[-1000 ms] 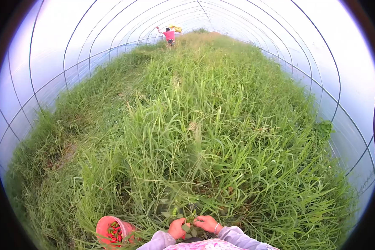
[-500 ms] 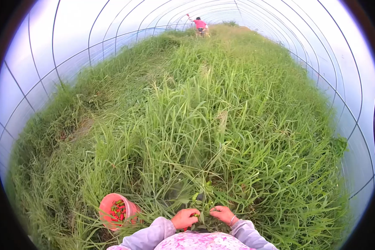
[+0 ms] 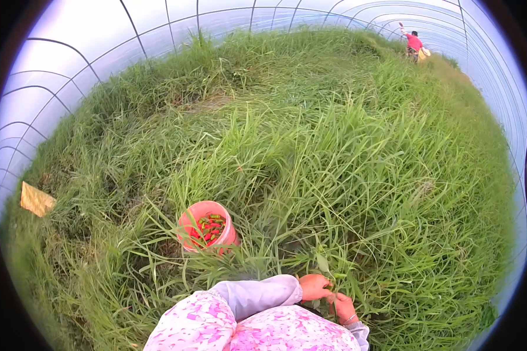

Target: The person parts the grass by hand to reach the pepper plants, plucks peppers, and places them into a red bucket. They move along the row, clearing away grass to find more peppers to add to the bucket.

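Observation:
My left hand (image 3: 314, 287) and my right hand (image 3: 344, 307) are close together low in the tall grass, both closed around the leafy stems of a small green plant (image 3: 328, 272). Whether a pepper is between the fingers I cannot tell. A pink bucket (image 3: 208, 227) holding red and green peppers stands in the grass to the left of my hands, about an arm's length away. My sleeves are grey and my top is pink and white.
Tall green grass (image 3: 310, 146) fills the plastic tunnel greenhouse, with hoop frames (image 3: 70, 52) along both sides. Another person in a pink top (image 3: 414, 42) works far off at the top right. A yellowish piece of board (image 3: 36, 200) lies at the left edge.
My head has turned left, so the bucket now sits higher and nearer the centre and the far person has shifted to the top right. My hands stay together on the plant.

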`<state>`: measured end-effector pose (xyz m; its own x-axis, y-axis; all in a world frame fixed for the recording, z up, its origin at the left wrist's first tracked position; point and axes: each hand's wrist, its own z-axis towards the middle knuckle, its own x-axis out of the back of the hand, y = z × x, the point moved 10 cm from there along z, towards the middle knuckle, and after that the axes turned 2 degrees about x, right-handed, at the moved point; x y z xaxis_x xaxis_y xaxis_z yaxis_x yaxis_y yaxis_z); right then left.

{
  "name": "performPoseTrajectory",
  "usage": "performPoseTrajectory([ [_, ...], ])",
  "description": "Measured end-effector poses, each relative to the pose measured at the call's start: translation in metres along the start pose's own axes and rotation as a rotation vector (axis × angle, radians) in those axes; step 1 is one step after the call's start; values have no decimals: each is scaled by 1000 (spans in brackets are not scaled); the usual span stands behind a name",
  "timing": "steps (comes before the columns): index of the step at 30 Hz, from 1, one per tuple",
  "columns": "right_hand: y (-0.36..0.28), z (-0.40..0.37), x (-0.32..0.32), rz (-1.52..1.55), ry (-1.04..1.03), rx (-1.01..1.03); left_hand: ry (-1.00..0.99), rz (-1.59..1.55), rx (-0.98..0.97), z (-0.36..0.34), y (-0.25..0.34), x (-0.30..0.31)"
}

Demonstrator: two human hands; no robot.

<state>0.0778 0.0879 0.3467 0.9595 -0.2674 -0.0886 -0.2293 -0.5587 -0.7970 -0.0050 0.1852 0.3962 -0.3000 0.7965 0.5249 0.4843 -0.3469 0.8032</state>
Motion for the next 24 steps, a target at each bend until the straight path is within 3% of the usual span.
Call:
performPoseTrajectory([
  [3,-10,-5,-7,9,-43,-19,-142,-250,139,-19,4,12],
  [7,-11,1,-14,-57,-100,-45,-150,-140,-53,-18,5,16],
  [10,-9,9,-20,-130,-162,-68,-292,-105,68,-35,10,25],
  [13,-12,13,-30,-248,-226,-89,-9,183,-56,-18,-25,-6],
  [17,-16,15,-37,-245,-261,-50,-352,223,-43,-47,10,12],
  [20,-20,12,-39,-210,-263,-52,-175,300,-87,-37,2,10],
  [23,-17,13,-40,-274,-266,-50,164,296,-265,-33,2,17],
  [24,-15,13,-40,-293,-273,-51,90,245,-200,-32,0,15],
])
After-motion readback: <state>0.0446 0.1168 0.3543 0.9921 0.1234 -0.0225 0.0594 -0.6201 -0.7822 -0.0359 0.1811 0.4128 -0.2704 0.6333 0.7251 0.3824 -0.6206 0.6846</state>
